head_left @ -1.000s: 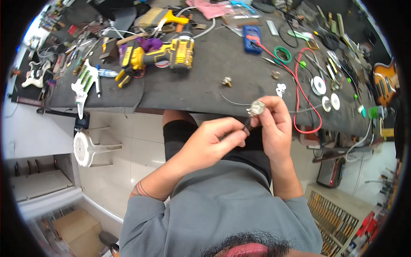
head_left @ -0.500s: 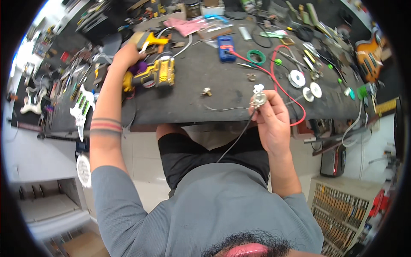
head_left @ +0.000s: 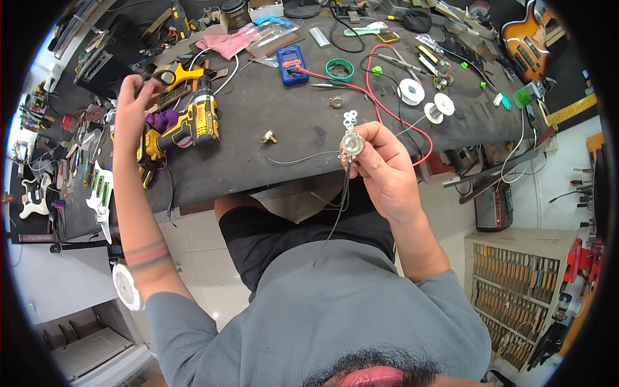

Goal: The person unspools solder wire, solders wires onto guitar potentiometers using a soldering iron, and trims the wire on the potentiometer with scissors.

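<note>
My right hand pinches a round metal potentiometer above the bench's near edge, its face turned up. Dark wires hang from it towards my lap. Small white washers show just beyond the potentiometer. At the far left, my left hand is raised with curled fingers, beside a yellow-handled tool. A dark item shows at its fingertips; I cannot make out what it is. Another small potentiometer lies mid-bench, and a metal part rests farther back.
A yellow cordless drill lies right of my left forearm. Beyond my right hand are a blue multimeter, green tape ring, red cable and white spools. A white pickguard sits left; a sunburst guitar stands far right.
The view has swung right, so the bench things sit farther left. My left hand has drawn back leftward from beside the yellow-handled tool. My right hand still holds the potentiometer.
</note>
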A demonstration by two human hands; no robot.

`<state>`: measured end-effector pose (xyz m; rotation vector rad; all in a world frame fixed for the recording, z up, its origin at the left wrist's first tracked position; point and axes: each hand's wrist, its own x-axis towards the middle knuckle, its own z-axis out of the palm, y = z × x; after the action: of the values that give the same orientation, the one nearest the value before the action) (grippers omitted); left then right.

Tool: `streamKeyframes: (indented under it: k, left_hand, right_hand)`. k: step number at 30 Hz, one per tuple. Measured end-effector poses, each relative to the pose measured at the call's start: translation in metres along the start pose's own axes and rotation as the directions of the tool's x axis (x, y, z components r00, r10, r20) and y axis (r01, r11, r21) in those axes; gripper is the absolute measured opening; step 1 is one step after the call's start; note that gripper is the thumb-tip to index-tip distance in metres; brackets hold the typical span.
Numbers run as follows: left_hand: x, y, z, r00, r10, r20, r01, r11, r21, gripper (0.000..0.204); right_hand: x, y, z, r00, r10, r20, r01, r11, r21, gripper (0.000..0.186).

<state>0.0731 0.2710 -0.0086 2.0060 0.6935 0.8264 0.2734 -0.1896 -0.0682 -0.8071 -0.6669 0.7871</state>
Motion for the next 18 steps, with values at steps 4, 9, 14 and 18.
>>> streamKeyframes:
  k: [4, 9, 14, 18]
  left_hand:
    - [-0.140, 0.074, 0.037, 0.941, 0.053, 0.333, 0.023, 0.975, -0.221, 0.025]
    - [-0.261, 0.079, 0.073, 0.356, -0.022, 0.934, 0.128, 0.991, -0.025, 0.029]
    - [-0.329, 0.075, 0.103, 0.450, -0.106, 0.887, 0.452, 0.884, -0.124, 0.025]
    - [-0.351, 0.060, 0.108, 0.548, 0.016, 0.837, 0.480, 0.813, -0.330, 0.020]
  right_hand:
    - [-0.003, 0.001, -0.004, 1.000, 0.002, 0.010, -0.001, 0.999, -0.046, 0.018]
    - [-0.003, 0.002, -0.007, 0.992, 0.082, 0.100, -0.071, 0.992, -0.103, 0.019]
    - [0.000, 0.006, -0.001, 0.981, 0.110, 0.158, -0.085, 0.984, -0.155, 0.018]
    - [0.000, 0.006, 0.007, 0.971, 0.121, 0.207, -0.081, 0.978, -0.190, 0.018]
